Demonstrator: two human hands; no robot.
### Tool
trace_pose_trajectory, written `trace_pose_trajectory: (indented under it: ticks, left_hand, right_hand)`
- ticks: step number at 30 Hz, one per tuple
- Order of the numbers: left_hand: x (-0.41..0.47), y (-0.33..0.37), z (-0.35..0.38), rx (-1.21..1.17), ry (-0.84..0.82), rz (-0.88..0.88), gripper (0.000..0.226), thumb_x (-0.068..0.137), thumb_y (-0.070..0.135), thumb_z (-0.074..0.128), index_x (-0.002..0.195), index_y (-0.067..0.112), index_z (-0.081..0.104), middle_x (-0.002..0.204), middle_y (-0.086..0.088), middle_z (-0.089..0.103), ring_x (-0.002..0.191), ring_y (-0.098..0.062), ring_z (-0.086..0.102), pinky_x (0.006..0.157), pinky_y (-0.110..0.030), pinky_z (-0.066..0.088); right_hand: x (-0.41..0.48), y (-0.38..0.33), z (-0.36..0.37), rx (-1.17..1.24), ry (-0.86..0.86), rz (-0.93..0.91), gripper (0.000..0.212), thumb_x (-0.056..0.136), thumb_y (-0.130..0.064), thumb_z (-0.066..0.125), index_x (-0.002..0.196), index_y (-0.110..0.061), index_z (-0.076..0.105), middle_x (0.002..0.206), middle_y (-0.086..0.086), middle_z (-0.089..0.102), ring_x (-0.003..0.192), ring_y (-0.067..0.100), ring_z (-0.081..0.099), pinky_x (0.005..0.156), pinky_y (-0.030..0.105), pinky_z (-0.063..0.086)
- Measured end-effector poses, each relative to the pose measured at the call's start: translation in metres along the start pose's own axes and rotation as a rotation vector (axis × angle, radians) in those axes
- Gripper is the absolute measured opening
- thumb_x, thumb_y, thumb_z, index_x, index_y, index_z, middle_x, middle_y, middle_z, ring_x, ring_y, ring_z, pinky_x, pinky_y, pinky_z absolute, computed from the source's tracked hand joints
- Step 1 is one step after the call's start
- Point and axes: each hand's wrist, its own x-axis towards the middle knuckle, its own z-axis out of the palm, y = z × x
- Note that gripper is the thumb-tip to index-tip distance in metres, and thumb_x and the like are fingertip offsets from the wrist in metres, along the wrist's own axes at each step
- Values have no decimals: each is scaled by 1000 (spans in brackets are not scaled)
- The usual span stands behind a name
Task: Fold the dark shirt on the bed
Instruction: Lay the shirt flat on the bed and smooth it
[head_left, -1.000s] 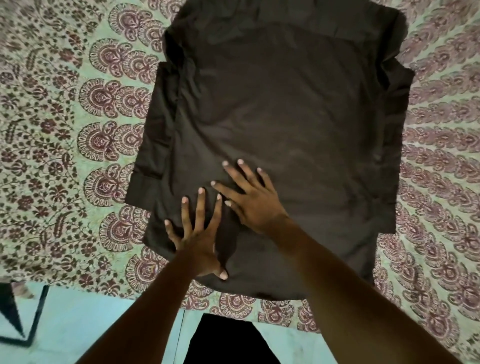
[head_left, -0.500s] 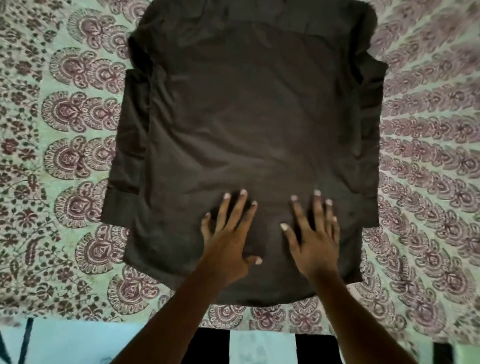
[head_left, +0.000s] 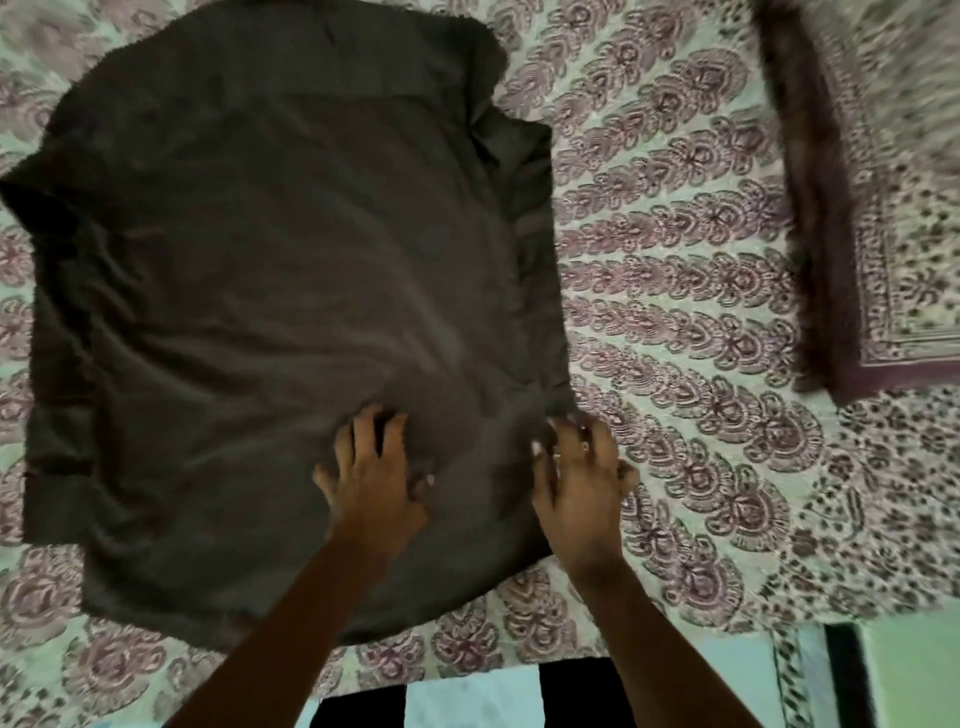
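One dark shirt (head_left: 291, 332) lies back-up on the bed (head_left: 691, 322), near its front edge, sleeves tucked under. Two hands: left hand (head_left: 371, 475) lies on the lower cloth, fingers curled, grip unclear. Right hand (head_left: 576, 467) bunches the shirt's right side edge. Step, by my reading: starting a side fold. Next: lift that edge inward, keeping it straight.

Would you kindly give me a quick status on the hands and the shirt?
Left hand flat on the dark shirt. Right hand at its right edge, grip unclear through blur. Shirt spread on the patterned bedsheet, nothing on top.
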Motion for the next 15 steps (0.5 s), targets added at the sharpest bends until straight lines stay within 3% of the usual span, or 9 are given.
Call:
trace_pose_trajectory:
  ticks: [3,5,8,11,15]
  left_hand:
    - [15,35,6,-9,-68,135,91,86,50,74,160,35,23,168,11,9,151,-28,20,109,-63,37]
    - [21,58,12,-9,-83,117,97,83,53,75,159,40,18,168,15,5,149,-27,19,108,-59,38]
    - [24,81,16,-41,-32,-21,100,71,48,87,150,40,28,160,17,17,137,-27,29,99,-60,43]
    - [25,92,13,-20,-52,-81,103,65,44,92,149,37,32,156,13,21,134,-28,34,99,-60,44]
    - [32,111,-3,84,-79,-121,90,69,46,88,143,33,38,145,1,33,130,-30,39,101,-56,44]
  right_hand:
    - [44,7,-11,4,-164,231,49,100,-50,48,135,-17,53,136,13,48,127,36,49,101,56,40]
    - [69,4,-13,18,-309,191,40,99,-43,58,128,-16,52,126,9,52,122,33,53,100,51,37]
    - [98,-3,-25,149,-392,148,13,96,-23,66,101,-25,54,103,-5,50,111,26,59,99,47,33]
    - [115,20,-44,271,-254,242,13,93,-16,68,98,-23,57,103,-3,53,106,26,59,102,51,43]
    - [139,59,-95,461,65,347,13,97,-7,63,108,-10,56,100,4,66,94,30,70,81,43,59]
